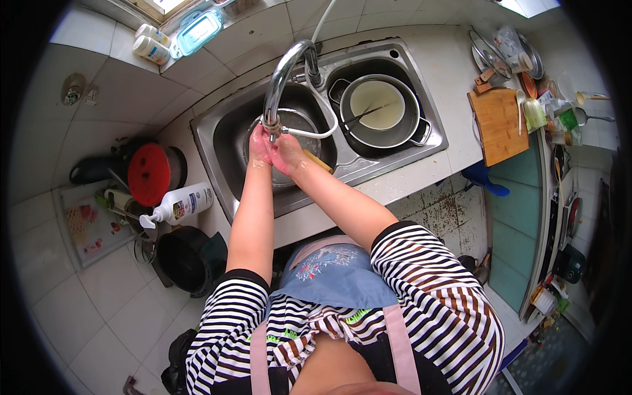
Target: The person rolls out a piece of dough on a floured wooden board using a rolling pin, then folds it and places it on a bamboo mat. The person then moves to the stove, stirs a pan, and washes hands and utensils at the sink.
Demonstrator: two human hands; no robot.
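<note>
My left hand and my right hand are side by side, touching, under the outlet of the chrome faucet. Both look wet, and I see no object in either, though the faucet head hides part of the fingers. Below them, in the left basin of the stainless steel sink, lies a round metal pan with a yellowish, long item beside my right wrist. The right basin holds a two-handled metal pot containing a bowl of cloudy liquid and dark chopsticks.
A white pump bottle lies left of the sink, near a red round lid or strainer and a black pot. A wooden cutting board overhangs the right counter edge. A white hose loops from the faucet.
</note>
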